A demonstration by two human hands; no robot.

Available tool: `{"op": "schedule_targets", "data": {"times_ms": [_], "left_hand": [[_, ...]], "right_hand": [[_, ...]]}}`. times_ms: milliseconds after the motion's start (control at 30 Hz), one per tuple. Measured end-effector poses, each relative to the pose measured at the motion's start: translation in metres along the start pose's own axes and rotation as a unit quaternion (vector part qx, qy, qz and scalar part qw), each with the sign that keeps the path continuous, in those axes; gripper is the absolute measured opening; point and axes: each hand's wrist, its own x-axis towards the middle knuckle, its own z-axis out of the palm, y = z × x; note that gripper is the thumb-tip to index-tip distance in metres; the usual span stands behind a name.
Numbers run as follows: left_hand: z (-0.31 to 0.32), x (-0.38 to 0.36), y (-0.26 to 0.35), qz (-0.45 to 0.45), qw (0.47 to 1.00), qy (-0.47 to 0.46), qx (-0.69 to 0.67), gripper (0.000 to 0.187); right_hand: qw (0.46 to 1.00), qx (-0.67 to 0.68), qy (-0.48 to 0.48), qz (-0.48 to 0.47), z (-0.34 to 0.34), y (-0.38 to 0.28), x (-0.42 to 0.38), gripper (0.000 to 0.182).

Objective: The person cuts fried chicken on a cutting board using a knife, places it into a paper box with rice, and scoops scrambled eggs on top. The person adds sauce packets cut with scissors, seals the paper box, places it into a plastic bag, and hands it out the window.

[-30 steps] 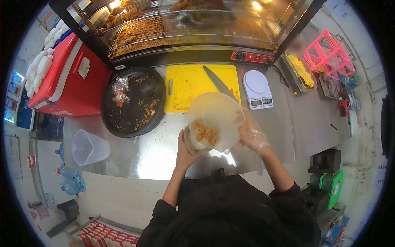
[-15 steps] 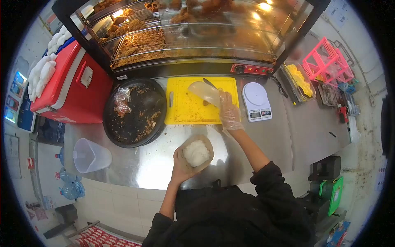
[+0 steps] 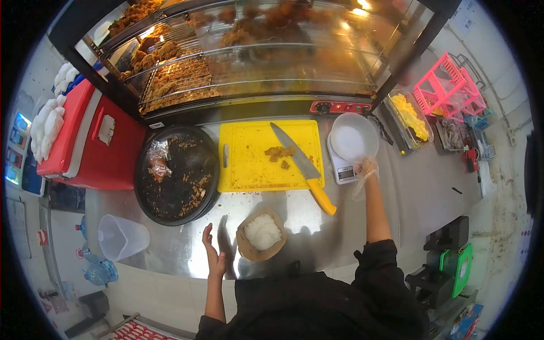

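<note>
The steel counter carries a yellow cutting board. Right of the board stands a white scale; in front of the board, an open rice carton. The translucent bowl is right of the board, over the scale (contact unconfirmed). Expect it light, slightly flexible, slippery; hold by the rim. Mouth faces up; circular, no long axis. Right hand: at its rim; cannot tell whether gripping. Left hand, in front of the board: spread, empty.
</note>
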Motion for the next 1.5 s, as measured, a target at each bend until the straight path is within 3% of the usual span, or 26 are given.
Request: {"op": "schedule_targets", "data": {"times_ms": [33,67,100,167,200,267,400,467,500,567,767,800,867,1000,1033,1067,1167,1267,1367,1500], "left_hand": [[0.000,0.004,0.000,0.000,1.000,0.014,0.006,0.102],[-0.001,0.009,0.000,0.000,1.000,0.028,0.012,0.098],[0.001,0.012,0.001,0.012,0.998,0.059,0.026,0.090],[0.000,0.024,0.001,0.017,0.997,0.078,0.024,0.088],[-0.001,0.029,0.003,0.020,0.995,0.096,0.021,0.086],[0.004,0.052,0.016,0.008,0.992,0.123,0.009,0.084],[0.013,0.102,0.030,0.143,0.986,0.087,0.007,0.076],[0.018,0.124,0.039,0.196,0.978,0.071,0.001,0.074],[0.022,0.135,0.043,0.196,0.978,0.071,0.000,0.074],[0.031,0.156,0.051,0.232,0.970,0.059,-0.052,0.068],[0.062,0.238,0.095,0.319,0.947,-0.027,0.014,0.038],[0.074,0.252,0.103,0.317,0.947,-0.032,0.043,0.035],[0.107,0.280,0.118,0.334,0.937,-0.078,0.061,0.037],[0.166,0.315,0.089,0.375,0.865,-0.170,0.286,0.043],[0.177,0.322,0.081,0.371,0.834,-0.197,0.359,0.043],[0.184,0.326,0.071,0.373,0.834,-0.195,0.357,0.043],[0.195,0.329,0.051,0.343,0.834,-0.245,0.357,0.043],[0.206,0.327,0.033,0.276,0.869,-0.278,0.302,0.042],[0.212,0.330,0.019,0.267,0.891,-0.261,0.257,0.041],[0.210,0.344,0.014,0.297,0.867,-0.276,0.290,0.042]], "right_hand": [[0.997,-0.045,0.035,-0.044,-0.001,0.004,-0.004,0.032],[0.977,-0.119,0.104,-0.145,-0.003,0.013,-0.012,0.038],[0.933,-0.202,0.188,-0.231,-0.003,0.013,-0.031,0.043],[0.886,-0.334,0.130,-0.294,0.019,-0.025,-0.144,0.044],[0.882,-0.395,-0.016,-0.258,0.031,-0.031,-0.184,0.044],[0.725,-0.529,-0.117,-0.425,0.044,-0.014,-0.222,0.042],[0.726,-0.542,-0.139,-0.400,0.058,0.004,-0.203,0.043],[0.672,-0.547,-0.110,-0.486,0.045,-0.003,-0.197,0.039],[0.671,-0.548,-0.109,-0.487,0.036,-0.012,-0.199,0.039],[0.666,-0.613,-0.232,-0.357,0.012,-0.041,-0.214,0.035],[0.714,-0.609,-0.262,-0.226,-0.021,-0.104,-0.245,0.028],[0.713,-0.611,-0.261,-0.224,-0.018,-0.098,-0.241,0.028],[0.735,-0.515,-0.230,-0.376,-0.003,-0.078,-0.228,0.025],[0.735,-0.570,-0.216,-0.297,0.048,-0.082,-0.188,0.025],[0.703,-0.603,-0.220,-0.307,0.054,-0.080,-0.177,0.024],[0.668,-0.635,-0.225,-0.317,0.057,-0.078,-0.167,0.024],[0.649,-0.612,-0.238,-0.384,0.059,-0.069,-0.150,0.025],[0.627,-0.626,-0.252,-0.390,0.064,-0.069,-0.143,0.025],[0.632,-0.635,-0.227,-0.382,0.071,-0.066,-0.141,0.031],[0.642,-0.629,-0.220,-0.379,0.077,-0.043,-0.127,0.032]]}}
